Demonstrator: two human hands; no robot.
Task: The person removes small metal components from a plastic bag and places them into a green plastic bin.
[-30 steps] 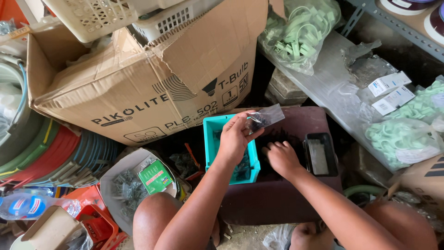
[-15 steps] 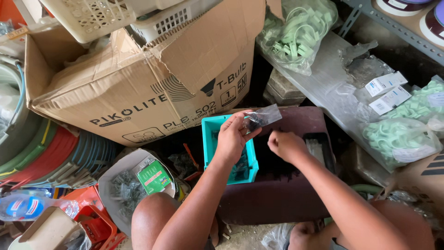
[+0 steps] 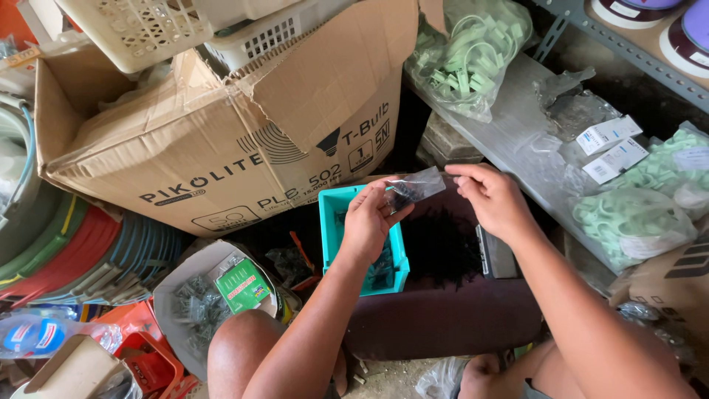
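A small clear plastic bag (image 3: 415, 185) with dark small parts inside is held up between both hands. My left hand (image 3: 369, 225) pinches its lower left end, above a teal plastic bin (image 3: 330, 229) that holds dark screws. My right hand (image 3: 491, 198) pinches the bag's upper right corner with thumb and forefinger. Under the hands lies a dark maroon stool top (image 3: 443, 318) with a heap of black screws (image 3: 443, 247) and a small black tray (image 3: 496, 258) on it.
A big cardboard box (image 3: 221, 140) stands at left under white baskets (image 3: 140, 29). Coiled hoses (image 3: 74, 251) lie far left. A grey shelf (image 3: 509, 133) at right carries bags of green clips (image 3: 473, 52). A bag of screws with a green label (image 3: 240, 284) sits by my knee.
My right hand has risen from the screws on the stool to the bag's right corner. The left hand has kept hold of the bag over the teal bin.
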